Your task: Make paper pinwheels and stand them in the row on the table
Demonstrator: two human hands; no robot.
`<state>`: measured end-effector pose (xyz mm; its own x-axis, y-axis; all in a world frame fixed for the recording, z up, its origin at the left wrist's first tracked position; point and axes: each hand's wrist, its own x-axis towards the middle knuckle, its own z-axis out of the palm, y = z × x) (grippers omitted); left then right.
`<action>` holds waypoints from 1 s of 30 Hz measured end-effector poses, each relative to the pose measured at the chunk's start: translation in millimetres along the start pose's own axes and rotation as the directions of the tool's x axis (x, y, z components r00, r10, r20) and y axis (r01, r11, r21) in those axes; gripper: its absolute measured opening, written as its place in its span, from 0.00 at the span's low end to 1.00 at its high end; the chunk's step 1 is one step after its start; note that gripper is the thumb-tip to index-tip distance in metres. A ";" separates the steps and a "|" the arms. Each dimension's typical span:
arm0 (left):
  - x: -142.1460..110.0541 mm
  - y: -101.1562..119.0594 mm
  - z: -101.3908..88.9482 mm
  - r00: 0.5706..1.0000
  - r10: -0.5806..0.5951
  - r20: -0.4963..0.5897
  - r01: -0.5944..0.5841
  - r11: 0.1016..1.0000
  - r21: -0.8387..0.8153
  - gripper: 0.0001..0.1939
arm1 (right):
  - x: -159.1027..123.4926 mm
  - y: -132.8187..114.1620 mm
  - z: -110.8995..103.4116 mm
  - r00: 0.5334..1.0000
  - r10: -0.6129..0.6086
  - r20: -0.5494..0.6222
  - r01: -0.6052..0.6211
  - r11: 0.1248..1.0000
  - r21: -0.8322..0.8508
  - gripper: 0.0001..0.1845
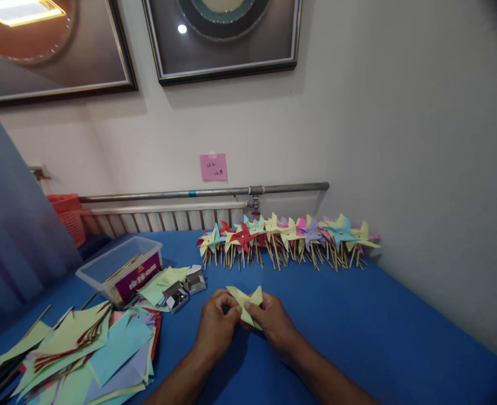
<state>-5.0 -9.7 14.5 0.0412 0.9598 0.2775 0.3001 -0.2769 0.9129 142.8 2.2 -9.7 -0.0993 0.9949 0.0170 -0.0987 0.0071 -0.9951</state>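
Observation:
A pale yellow paper pinwheel [254,296], its corners folded toward the middle, is held over the blue table between both hands. My right hand [276,323] grips its right side, the thumb pressed on the folded paper near the centre. At the left edge, my left hand [217,323] is closed with thumb and finger pinched together against the paper. Whether a small pin is also between those fingertips is too small to tell. To the left of my hands stand a small box of metal fasteners [176,297] and another small open box [195,279].
Many finished pinwheels on sticks [288,236] lie along the table's back. Stacks of coloured paper [117,343] cover the left side. Behind them is a clear plastic bin [92,275] with sticks inside. A red basket [69,219] stands by the radiator [181,219]; a wall borders the right.

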 end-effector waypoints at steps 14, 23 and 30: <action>2.4 -9.1 3.4 0.986 -0.147 -0.077 0.138 0.985 -0.106 0.07 | 5.5 7.3 -1.5 1.000 0.005 -0.018 -0.005 0.999 -0.037 0.13; 10.7 -7.0 -0.4 0.933 -0.351 0.082 0.345 0.801 -0.489 0.38 | -4.8 -6.8 5.3 0.992 0.055 0.110 -0.061 0.997 0.046 0.20; 9.6 2.1 -1.3 0.933 -0.344 0.105 0.349 0.795 -0.496 0.29 | -9.7 -5.8 6.8 0.992 0.054 0.113 -0.071 0.986 0.154 0.20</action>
<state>-5.2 -1.1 19.5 0.0356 0.9956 -0.0870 -0.2198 0.0927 0.9711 137.7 -8.2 -3.5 -0.2157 0.9761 -0.0257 -0.2426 -0.0790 -0.9669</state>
